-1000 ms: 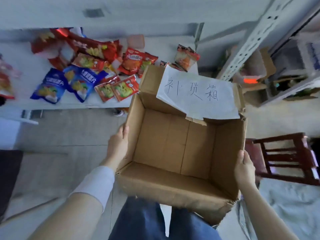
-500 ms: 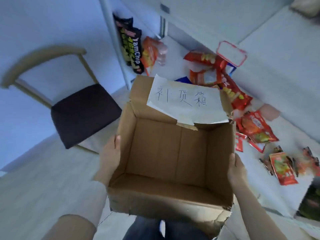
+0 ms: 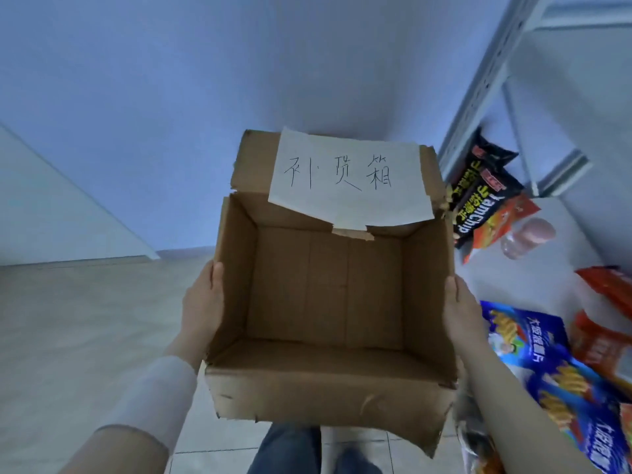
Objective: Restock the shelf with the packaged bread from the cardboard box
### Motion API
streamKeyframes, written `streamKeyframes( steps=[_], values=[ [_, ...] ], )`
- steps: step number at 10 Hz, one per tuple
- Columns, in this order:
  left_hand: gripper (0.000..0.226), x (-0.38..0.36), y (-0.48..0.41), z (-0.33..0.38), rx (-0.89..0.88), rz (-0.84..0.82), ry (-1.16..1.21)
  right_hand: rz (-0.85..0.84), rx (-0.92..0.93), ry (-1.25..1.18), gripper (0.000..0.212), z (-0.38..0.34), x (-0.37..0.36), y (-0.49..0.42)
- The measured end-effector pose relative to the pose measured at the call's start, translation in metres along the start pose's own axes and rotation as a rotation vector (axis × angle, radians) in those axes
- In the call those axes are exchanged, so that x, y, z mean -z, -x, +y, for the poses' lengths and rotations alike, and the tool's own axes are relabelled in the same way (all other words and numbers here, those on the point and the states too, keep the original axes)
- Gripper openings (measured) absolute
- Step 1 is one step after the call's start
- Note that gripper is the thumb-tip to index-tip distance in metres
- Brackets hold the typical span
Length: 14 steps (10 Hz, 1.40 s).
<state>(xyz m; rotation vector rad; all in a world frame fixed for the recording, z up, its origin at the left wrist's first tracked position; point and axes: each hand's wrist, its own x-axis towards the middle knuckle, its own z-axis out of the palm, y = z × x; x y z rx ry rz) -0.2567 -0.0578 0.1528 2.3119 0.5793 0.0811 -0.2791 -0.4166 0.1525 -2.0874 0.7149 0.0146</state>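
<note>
pale wall [image 3: 171, 97], tiled floor [image 3: 68, 319], snack-strewn shelf [image 3: 533, 278] beside held cardboard box [image 3: 328, 395].

Outstretched, left grip [image 3: 202, 302] and right grip [image 3: 460, 314] seemingly flat.

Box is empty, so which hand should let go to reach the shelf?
Right, probably: the right hand presses the cardboard box wall beside the shelf; the left hand is on the far side.

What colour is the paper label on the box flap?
White paper label with black handwriting, clearest in the head view.
</note>
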Motion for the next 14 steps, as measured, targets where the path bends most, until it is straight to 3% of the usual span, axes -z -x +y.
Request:
streamKeyframes(
  steps=[2,4,7,12,13,14],
  values=[
    [0.043,-0.029,-0.119,-0.007,0.059,0.015,0.017,-0.035,0.003,0.028,0.044,-0.052,-0.077,-0.098],
    [0.041,-0.092,-0.214,-0.032,0.101,-0.051,0.006,-0.032,-0.043,0.077,0.046,-0.054,-0.149,-0.175],
    [0.039,-0.159,-0.253,-0.071,0.214,-0.147,-0.015,-0.087,-0.210,0.247,0.049,-0.025,-0.205,-0.228],
    [0.040,-0.184,-0.287,-0.075,0.295,-0.223,-0.055,-0.146,-0.221,0.248,0.051,-0.011,-0.238,-0.270],
    [0.043,-0.180,-0.291,-0.058,0.219,-0.197,-0.170,-0.109,-0.146,0.301,0.050,-0.023,-0.241,-0.272],
    [0.055,-0.184,-0.299,-0.025,-0.102,-0.179,-0.355,-0.021,0.109,0.369,0.055,-0.054,-0.252,-0.271]
  ],
)
